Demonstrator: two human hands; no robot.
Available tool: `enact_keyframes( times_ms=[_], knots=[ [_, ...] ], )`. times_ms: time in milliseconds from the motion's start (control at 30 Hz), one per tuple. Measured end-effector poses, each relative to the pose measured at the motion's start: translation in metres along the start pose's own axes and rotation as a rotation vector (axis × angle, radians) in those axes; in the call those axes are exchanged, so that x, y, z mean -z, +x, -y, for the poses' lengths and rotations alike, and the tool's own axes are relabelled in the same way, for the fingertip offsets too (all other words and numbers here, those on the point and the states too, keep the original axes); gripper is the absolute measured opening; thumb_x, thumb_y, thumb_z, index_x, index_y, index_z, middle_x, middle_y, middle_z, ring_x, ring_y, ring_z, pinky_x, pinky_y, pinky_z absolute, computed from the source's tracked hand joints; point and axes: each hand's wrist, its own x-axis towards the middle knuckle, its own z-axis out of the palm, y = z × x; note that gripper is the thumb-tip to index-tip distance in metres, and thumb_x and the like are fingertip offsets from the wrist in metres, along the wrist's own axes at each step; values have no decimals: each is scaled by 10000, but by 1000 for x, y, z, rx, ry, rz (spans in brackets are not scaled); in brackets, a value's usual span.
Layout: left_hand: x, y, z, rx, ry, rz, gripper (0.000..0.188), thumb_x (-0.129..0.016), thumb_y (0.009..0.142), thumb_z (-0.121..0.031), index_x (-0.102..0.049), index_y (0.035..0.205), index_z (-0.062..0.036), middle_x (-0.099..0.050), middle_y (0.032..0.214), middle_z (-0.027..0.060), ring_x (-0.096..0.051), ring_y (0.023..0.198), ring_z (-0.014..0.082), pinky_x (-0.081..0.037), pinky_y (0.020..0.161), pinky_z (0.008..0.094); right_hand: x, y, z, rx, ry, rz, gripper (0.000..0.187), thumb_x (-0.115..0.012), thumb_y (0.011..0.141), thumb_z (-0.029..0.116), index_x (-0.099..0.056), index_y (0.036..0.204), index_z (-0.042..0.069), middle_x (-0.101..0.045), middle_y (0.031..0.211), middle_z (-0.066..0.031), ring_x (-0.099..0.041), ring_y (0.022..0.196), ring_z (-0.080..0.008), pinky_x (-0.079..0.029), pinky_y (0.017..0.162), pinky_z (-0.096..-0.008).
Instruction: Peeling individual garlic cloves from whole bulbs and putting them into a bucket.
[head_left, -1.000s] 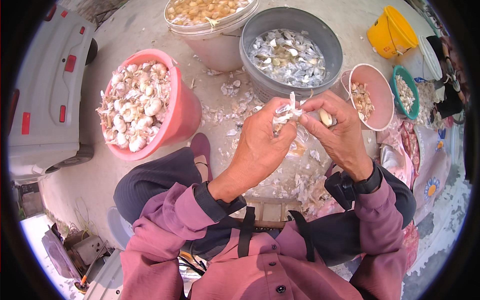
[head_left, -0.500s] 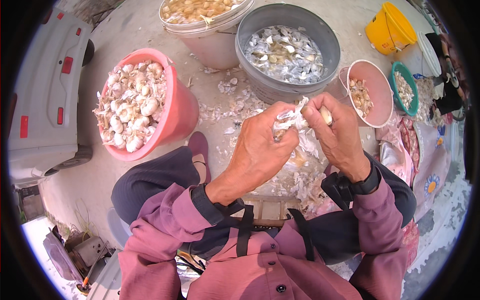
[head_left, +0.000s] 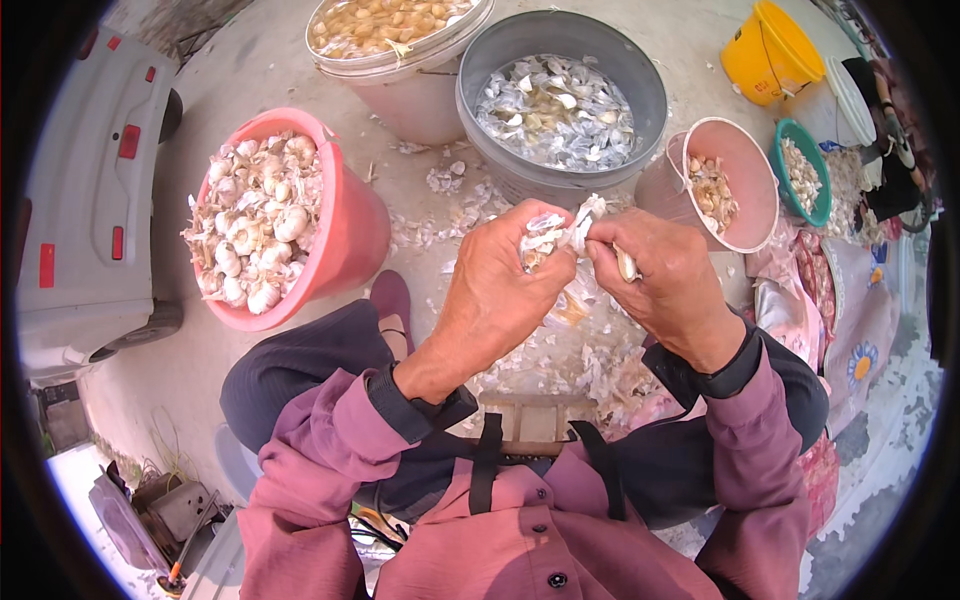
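In front of me both hands are closed and nearly meeting. My left hand (head_left: 490,290) grips a partly broken garlic bulb (head_left: 541,240), its white skin poking out between thumb and fingers. My right hand (head_left: 675,275) has a pale garlic clove (head_left: 626,263) tucked in its curled fingers. Its thumb and fingertip pinch loose papery skin (head_left: 586,222) that bridges the gap to the bulb. To the left, a pink tub (head_left: 358,215) is heaped with whole garlic bulbs (head_left: 262,235). Beyond my hands stands a grey tub (head_left: 480,130) holding cloves and skins in liquid.
A white bucket (head_left: 400,100) of cloves in liquid stands far off. On the right are a pale pink bucket (head_left: 750,230), a teal basin (head_left: 822,210) with garlic pieces and a yellow bucket (head_left: 752,60). Skins (head_left: 530,370) litter the ground. A silver vehicle (head_left: 85,200) is at far left.
Both hands have shifted slightly left. My right hand has rolled over and dropped a little, its fingers more curled around the clove, and the papery skin is still pinched between the hands.
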Motion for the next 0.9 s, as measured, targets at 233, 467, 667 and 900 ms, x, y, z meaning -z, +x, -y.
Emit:
enact_keyframes(
  times_ms=[233, 467, 667, 900],
  knots=[
    [-7, -2, 4, -60, 15, -18, 224, -608, 832, -98, -636, 1029, 2, -664, 764, 133, -606, 660, 139, -486, 613, 323, 1, -1, 3, 46, -201, 41, 132, -664, 775, 14, -569, 864, 37, -587, 770, -102, -613, 650, -298, -501, 575, -387],
    [3, -2, -6, 39, -122, 84, 272, -590, 853, -18, -622, 1123, -27, -642, 891, -3, -567, 765, 43, -475, 640, 221, 1, -4, -1, -509, 396, 39, 95, -611, 894, 106, -567, 873, 24, -590, 683, -21, -530, 566, -104, -411, 503, -255],
    [12, -6, -2, 132, -312, 32, 230, -566, 853, -5, -616, 1075, -42, -652, 871, 15, -581, 707, 42, -472, 577, 213, 16, 3, 1, -933, 879, -137, 235, -604, 958, 252, -614, 835, 51, -541, 670, 41, -414, 587, -18, -319, 513, -200],
    [16, -12, 1, 132, -317, -46, 111, -584, 849, -21, -591, 959, -38, -633, 810, -1, -538, 670, 35, -429, 561, 224, 14, -5, -8, -771, 489, 189, 291, -658, 939, 314, -679, 964, 24, -566, 688, 16, -477, 596, -31, -376, 532, -190]
  ],
)
